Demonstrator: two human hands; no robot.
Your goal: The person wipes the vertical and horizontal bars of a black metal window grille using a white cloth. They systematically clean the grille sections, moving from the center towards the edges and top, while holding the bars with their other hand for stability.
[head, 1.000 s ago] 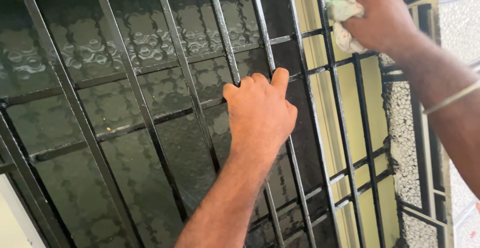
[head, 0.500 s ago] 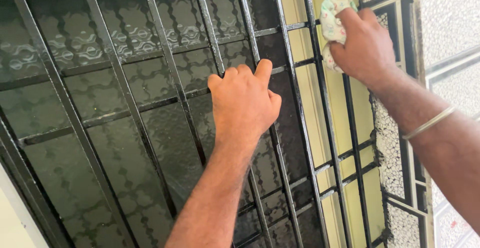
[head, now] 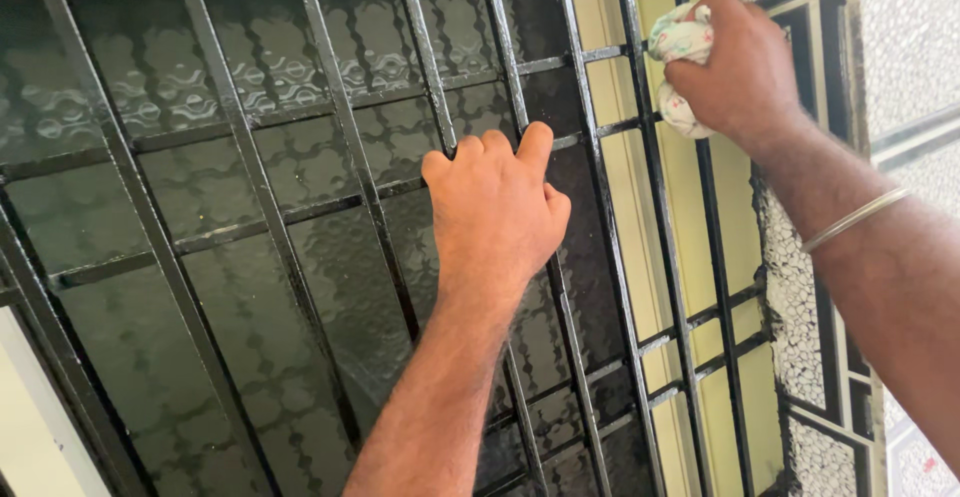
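Window grille being wiped, seen from the head camera. A black metal grille [head: 300, 207] of slanting upright bars and paired crossbars covers dark patterned glass [head: 250, 47]; a yellow frame [head: 680, 217] and a speckled wall panel [head: 795, 297] lie to its right. The left hand [head: 495, 212] rests against the grille, fingers curled over a crossbar and closed around it, steadying the body. The right hand [head: 735, 67], a thin bangle [head: 855, 219] on its wrist, is clenched tight around a bunched white cloth [head: 680, 47], pressed against an upright bar near the upper crossbars. For a clean result the cloth is probably best wrapped around each bar and drawn along its length, with the bracing hand kept firm.
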